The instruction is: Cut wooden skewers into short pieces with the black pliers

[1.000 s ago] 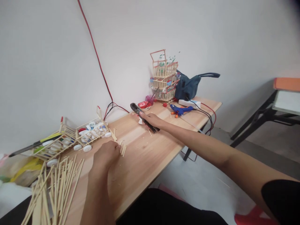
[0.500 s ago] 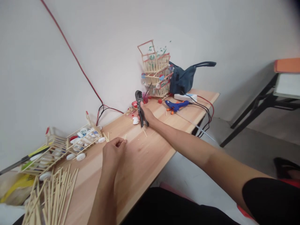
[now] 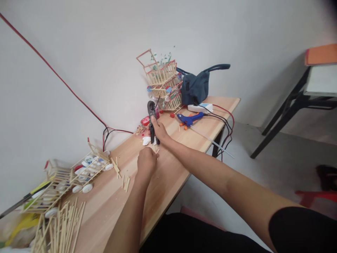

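Observation:
My right hand point(image 3: 159, 131) is wrapped round the handles of a black hand cutter point(image 3: 151, 109), its head pointing up. Just below it, my left hand point(image 3: 146, 162) is closed near the tabletop, with a short wooden stick point(image 3: 157, 151) showing at its fingertips. The grip itself is partly hidden by the back of the hand. Several short cut sticks point(image 3: 127, 183) lie on the wooden table point(image 3: 105, 207) left of that hand, and more short pieces point(image 3: 116, 167) lie farther back. White scraps point(image 3: 146, 141) sit beside the cutter.
Long sticks point(image 3: 65, 225) are heaped at the front left. Behind them stand stick-built carts point(image 3: 92, 163) with bottle-cap wheels. A stack of stick baskets point(image 3: 164, 84), a dark blue bag point(image 3: 196, 88), a power strip point(image 3: 200, 108) and a blue glue gun point(image 3: 189, 118) occupy the far end.
My left hand has moved right and forward, close under the cutter. Short cut sticks now show on the table where it was. The right hand keeps its hold on the cutter; the view has shifted.

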Tool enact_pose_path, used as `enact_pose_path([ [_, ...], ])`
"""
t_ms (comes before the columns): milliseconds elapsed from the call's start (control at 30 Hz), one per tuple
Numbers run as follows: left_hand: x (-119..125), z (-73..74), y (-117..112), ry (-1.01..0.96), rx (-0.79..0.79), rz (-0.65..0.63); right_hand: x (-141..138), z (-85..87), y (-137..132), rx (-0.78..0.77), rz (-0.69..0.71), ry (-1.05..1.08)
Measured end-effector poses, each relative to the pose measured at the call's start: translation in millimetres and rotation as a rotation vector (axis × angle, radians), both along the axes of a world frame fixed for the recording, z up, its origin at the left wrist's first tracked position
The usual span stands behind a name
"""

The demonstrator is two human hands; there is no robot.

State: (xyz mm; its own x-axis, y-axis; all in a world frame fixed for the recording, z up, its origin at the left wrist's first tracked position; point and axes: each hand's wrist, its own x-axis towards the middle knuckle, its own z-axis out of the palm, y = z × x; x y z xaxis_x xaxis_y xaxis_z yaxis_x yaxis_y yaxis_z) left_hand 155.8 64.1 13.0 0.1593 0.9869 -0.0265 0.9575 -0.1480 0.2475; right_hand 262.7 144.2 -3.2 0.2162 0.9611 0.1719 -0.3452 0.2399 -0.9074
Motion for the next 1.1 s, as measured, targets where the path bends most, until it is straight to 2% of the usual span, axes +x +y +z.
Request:
enact_pose_path([
  [167,1,3.4,-5,0.23,0.033,0.026,2,3.4,-5,0.011,0.009,0.053],
  [267,-13,6.0,-10,0.21,0.047,0.016,3,9.3,-12,-0.004,0.053,0.092],
  [367,-41,8.8,-13,-0.038,0.049,0.049,1,14.0,-17,0.005,0.121,0.13],
  [467,-72,11.0,-15,-0.44,-0.06,0.095,-5,13.4,-19,0.042,0.209,0.102],
  [533,-85,10.7,-18,-0.565,-0.119,0.105,-11,9.8,-20,0.079,0.253,0.041],
  [600,-88,8.4,-21,-0.523,-0.096,0.103,-16,5.5,-20,0.122,0.272,-0.012],
  [700,-75,1.4,-30,-0.381,0.035,0.069,-21,1.6,-20,0.147,0.253,-0.055],
  [800,-53,-7.9,-43,-0.257,0.171,-0.079,-19,2.1,-19,0.127,0.215,-0.053],
  [900,-36,-14.6,-53,-0.108,0.221,-0.196,-16,2.8,-17,0.108,0.214,-0.029],
  [1000,-32,-16.0,-56,0.019,0.203,-0.173,-16,1.5,-16,0.109,0.257,-0.011],
  [1100,-34,-15.7,-53,0.049,0.195,-0.142,-19,0.9,-18,0.102,0.285,-0.007],
])
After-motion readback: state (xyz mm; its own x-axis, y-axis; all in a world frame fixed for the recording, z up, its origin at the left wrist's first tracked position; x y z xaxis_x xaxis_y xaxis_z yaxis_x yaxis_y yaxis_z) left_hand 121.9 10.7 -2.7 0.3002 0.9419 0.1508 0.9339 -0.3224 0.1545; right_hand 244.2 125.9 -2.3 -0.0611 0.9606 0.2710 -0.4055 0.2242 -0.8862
